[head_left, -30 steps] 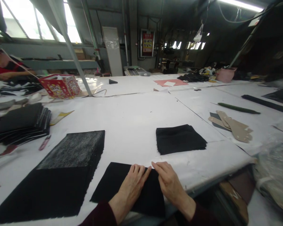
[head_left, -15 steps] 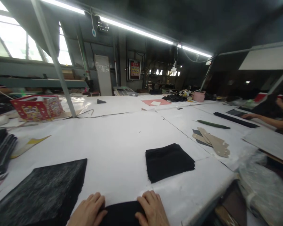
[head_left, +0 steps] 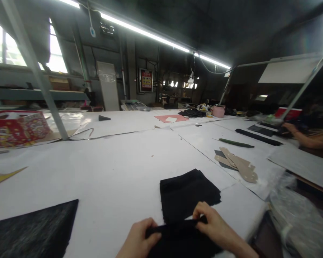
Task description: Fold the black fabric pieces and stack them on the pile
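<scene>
A piece of black fabric [head_left: 181, 238] is stretched between my two hands at the lower middle of the view. My left hand [head_left: 141, 236] pinches its left corner, thumb on top. Its upper right corner is gripped by my right hand [head_left: 211, 225], thumb and fingers closed on the edge. Just beyond lies a stack of black fabric pieces [head_left: 188, 191], partly overlapped by the held piece's far edge; I cannot tell whether they touch. At the lower left rests a thick pile of dark, rough-surfaced sheets [head_left: 34, 229].
Tan templates [head_left: 238, 165], a green pointed tool [head_left: 235, 143] and a black strip [head_left: 258, 137] lie at the right. Clear plastic wrap [head_left: 301, 218] bulges beside the table edge. A metal post [head_left: 40, 82] and a red patterned box [head_left: 18, 129] stand left. Another person's arm [head_left: 307, 138] reaches in at far right.
Both hands have moved right and lifted the black fabric from the near table edge towards the stack. The view has turned slightly right.
</scene>
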Demonstrator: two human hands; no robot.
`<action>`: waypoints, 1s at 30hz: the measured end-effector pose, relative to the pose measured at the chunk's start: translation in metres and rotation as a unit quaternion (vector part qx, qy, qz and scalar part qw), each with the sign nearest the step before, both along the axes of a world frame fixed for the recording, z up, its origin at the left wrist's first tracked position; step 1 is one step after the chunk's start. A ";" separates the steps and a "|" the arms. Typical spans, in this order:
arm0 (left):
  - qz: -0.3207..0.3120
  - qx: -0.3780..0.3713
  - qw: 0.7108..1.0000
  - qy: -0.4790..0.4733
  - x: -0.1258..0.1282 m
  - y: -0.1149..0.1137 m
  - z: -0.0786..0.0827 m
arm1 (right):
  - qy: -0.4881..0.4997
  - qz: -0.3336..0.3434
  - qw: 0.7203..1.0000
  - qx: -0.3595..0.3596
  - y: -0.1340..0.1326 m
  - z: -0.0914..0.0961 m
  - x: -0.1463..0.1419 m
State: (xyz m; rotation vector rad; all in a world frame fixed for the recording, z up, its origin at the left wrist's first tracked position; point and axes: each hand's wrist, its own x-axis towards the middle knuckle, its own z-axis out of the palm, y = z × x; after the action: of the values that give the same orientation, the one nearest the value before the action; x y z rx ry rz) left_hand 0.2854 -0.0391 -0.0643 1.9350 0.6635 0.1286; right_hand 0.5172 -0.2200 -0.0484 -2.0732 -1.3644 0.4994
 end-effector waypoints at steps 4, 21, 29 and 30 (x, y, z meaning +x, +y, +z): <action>0.039 -0.008 0.999 -0.029 0.068 0.005 0.009 | 0.029 0.006 0.995 -0.098 0.021 0.038 0.077; 0.078 0.320 0.943 0.051 0.146 0.027 0.007 | -0.319 -0.113 0.941 0.018 0.103 -0.013 0.105; 0.061 0.315 0.947 0.028 0.155 0.036 0.010 | -0.441 -0.055 0.881 0.161 0.106 -0.030 0.083; 0.062 0.313 0.947 0.028 0.157 0.038 0.010 | -0.444 -0.058 0.879 0.162 0.108 -0.032 0.088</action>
State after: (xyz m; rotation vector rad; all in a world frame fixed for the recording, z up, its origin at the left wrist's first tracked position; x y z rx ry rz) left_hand 0.4420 -0.0014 -0.0539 2.5097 0.8526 0.4055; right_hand 0.6049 -0.1124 -0.0805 -2.1315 -1.6174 -0.8005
